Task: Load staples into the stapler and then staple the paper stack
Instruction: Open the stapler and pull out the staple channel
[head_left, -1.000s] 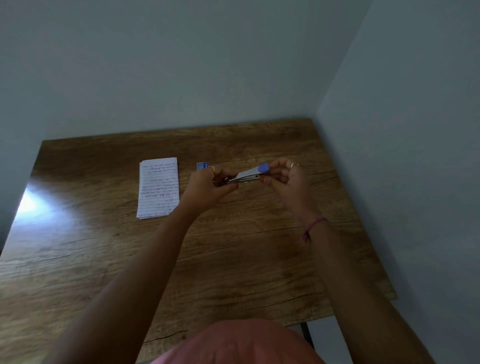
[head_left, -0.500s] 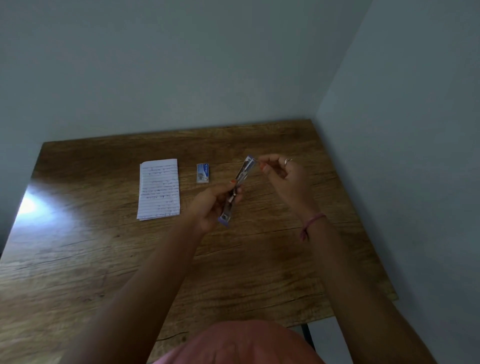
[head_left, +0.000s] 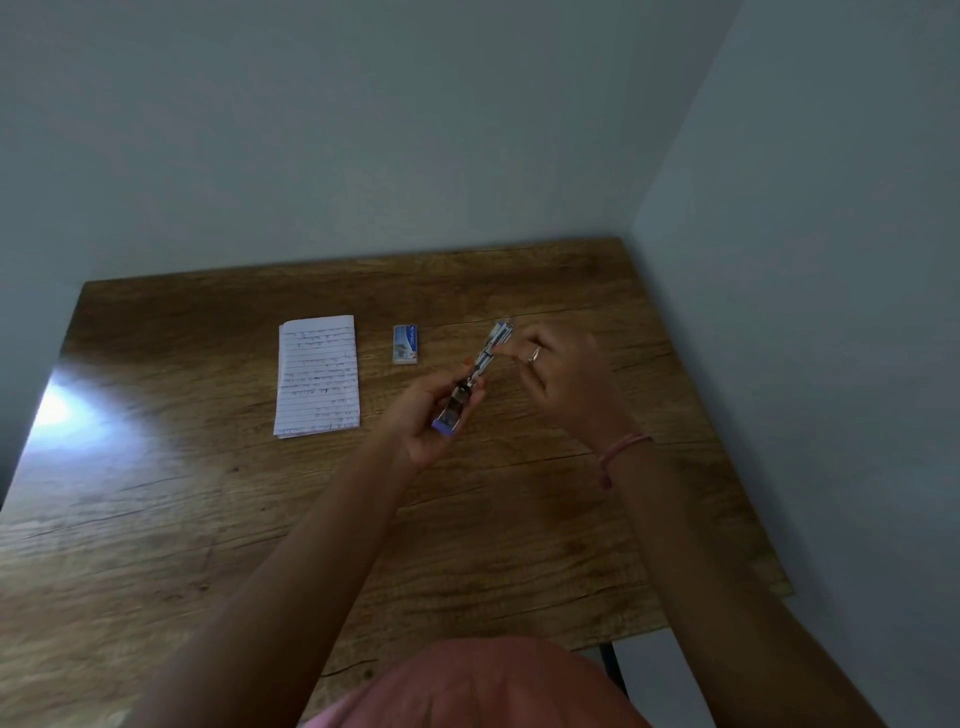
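Observation:
A small metal stapler (head_left: 475, 376) with blue ends is swung fully open into a long strip above the table. My left hand (head_left: 426, 423) grips its near end. My right hand (head_left: 558, 371) pinches the far half near its blue tip. A small blue staple box (head_left: 405, 344) lies on the table just left of the hands. The stack of lined, handwritten paper (head_left: 318, 374) lies flat further left. I cannot tell whether staples sit in the stapler's channel.
The wooden table (head_left: 208, 493) stands in a room corner, with grey walls right behind it and along its right side. A bright glare patch lies on the left of the tabletop. A pink garment shows at the bottom edge.
The stapler went from closed and level between both hands to swung open and pointing away. My left hand dropped toward me; the staple box came into full view.

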